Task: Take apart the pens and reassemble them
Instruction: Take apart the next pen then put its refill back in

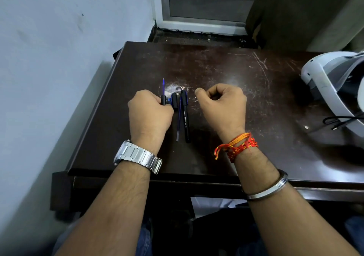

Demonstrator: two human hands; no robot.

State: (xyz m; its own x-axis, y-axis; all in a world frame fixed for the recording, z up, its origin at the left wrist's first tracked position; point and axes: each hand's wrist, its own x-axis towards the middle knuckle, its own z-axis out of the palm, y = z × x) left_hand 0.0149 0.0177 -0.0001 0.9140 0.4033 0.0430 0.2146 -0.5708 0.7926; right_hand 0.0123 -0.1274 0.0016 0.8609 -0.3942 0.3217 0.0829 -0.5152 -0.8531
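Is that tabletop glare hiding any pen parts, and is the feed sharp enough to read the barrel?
Head view: the glare patch lies on the table beyond the black pen and covers no parts. Head view: the barrel lettering is partly legible, and the blue refill in the left hand is crisp. Head view: the wide-angle lens bows the table edges.

Left hand (149, 115) hides most of its pen (163, 100); headset (325, 82) cut off at right edge
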